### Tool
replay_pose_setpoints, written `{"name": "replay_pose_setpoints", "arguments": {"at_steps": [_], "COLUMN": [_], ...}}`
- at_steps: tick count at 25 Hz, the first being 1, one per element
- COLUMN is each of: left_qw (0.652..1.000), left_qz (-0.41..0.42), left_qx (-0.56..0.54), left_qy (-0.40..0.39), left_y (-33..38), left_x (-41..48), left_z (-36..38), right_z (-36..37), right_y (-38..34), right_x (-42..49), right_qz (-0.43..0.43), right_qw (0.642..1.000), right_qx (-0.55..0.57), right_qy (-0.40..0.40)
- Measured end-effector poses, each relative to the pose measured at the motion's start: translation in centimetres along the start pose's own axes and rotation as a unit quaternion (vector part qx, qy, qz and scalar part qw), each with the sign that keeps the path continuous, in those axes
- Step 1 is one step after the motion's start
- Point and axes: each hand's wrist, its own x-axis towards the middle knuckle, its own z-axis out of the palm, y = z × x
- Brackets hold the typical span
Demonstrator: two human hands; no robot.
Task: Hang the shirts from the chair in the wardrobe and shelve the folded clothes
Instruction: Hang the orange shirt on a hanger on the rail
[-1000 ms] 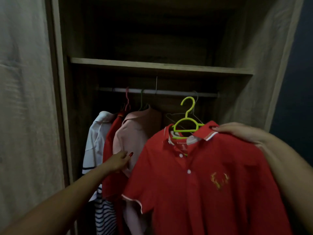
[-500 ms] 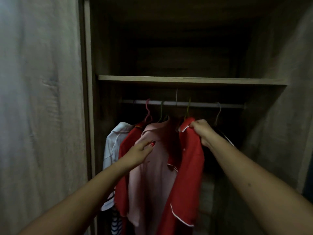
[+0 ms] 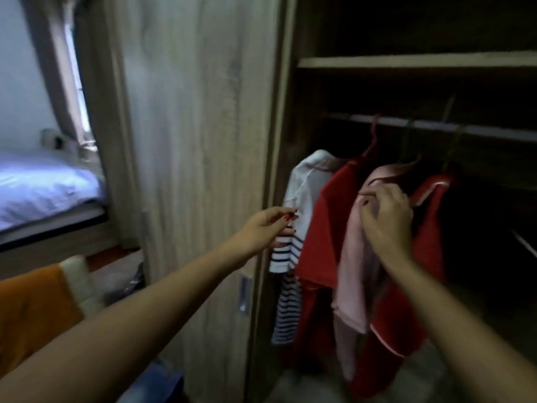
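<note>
My right grip [image 3: 386, 219] pinches the pink shirt [image 3: 351, 274]; left grip [image 3: 270, 228], hold unclear, sits nearer the orange cloth [image 3: 32, 309] down-left.

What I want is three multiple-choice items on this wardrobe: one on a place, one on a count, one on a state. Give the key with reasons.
1. Where does the white shirt with navy stripes hang on the metal rail?
A. leftmost
B. middle
C. rightmost

2. How many shirts hang there?
A. two
B. four
C. six

3. The right hand is:
A. flat on the bed
B. curled on the pink shirt
C. holding a loose hanger

Key:
1 A, all the others hang to its right.
2 B, striped, plain red shirt, pink, white-trimmed red shirt.
3 B, its fingers bunch the pink fabric near the collar.
</note>
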Motion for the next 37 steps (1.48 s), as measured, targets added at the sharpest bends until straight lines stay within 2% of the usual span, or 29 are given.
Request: {"name": "replay_pose_setpoints", "arguments": {"at_steps": [4,8,10,13,16,17,20,23,25,29,30,32,33,34,35,37], "left_qw": [0.994,0.977,0.957,0.891,0.809,0.791,0.771,0.773,0.789,0.812,0.829,0.896,0.926,0.945,0.954,0.969], "left_qz": [-0.074,-0.099,-0.112,-0.156,-0.259,-0.297,-0.397,-0.493,-0.485,-0.350,-0.295,-0.177,-0.131,-0.099,-0.077,-0.061], "left_qx": [-0.004,0.033,0.086,0.228,0.295,0.306,0.302,0.213,0.164,0.195,0.192,0.105,0.034,-0.030,-0.079,-0.117], "left_qy": [0.082,0.187,0.252,0.360,0.438,0.438,0.396,0.339,0.340,0.423,0.435,0.394,0.353,0.311,0.277,0.210], "left_y": [-3.7,-7.7,-9.6,-12.8,-17.7,-19.6,-24.5,-27.9,-29.1,-28.6,-27.9,-25.7,-24.3,-22.7,-21.2,-18.2], "left_x": [-4.4,-9.7,-13.0,-18.5,-24.2,-25.6,-27.8,-27.8,-26.9,-24.2,-23.8,-22.7,-22.1,-21.3,-20.7,-18.7], "left_z": [-10.1,-24.7,-32.6,-43.7,-52.5,-54.6,-58.3,-60.0,-60.6,-61.0,-60.7,-59.7,-58.9,-58.0,-57.2,-54.6], "right_z": [6.6,15.9,20.9,28.2,35.3,37.5,42.7,46.8,48.6,50.0,49.8,48.8,48.2,47.4,46.7,44.9], "right_y": [-8.7,-18.7,-24.2,-32.7,-40.8,-43.0,-47.9,-50.7,-51.3,-50.5,-50.2,-49.4,-49.1,-48.7,-48.4,-46.9], "right_x": [-3.1,-6.5,-8.2,-11.2,-15.4,-16.9,-20.5,-23.2,-24.4,-25.1,-25.0,-24.4,-23.8,-23.1,-22.4,-20.4], "right_qz": [-0.025,-0.037,-0.028,-0.051,-0.072,-0.066,-0.044,0.016,0.065,0.063,0.065,0.117,0.178,0.264,0.361,0.515], "right_qw": [0.983,0.952,0.926,0.886,0.840,0.826,0.802,0.766,0.753,0.755,0.749,0.731,0.708,0.666,0.597,0.429], "right_qx": [0.163,0.217,0.240,0.261,0.268,0.268,0.250,0.232,0.235,0.222,0.226,0.257,0.293,0.339,0.394,0.496], "right_qy": [-0.078,-0.213,-0.289,-0.379,-0.466,-0.492,-0.540,-0.599,-0.611,-0.614,-0.619,-0.621,-0.617,-0.610,-0.599,-0.552]}}
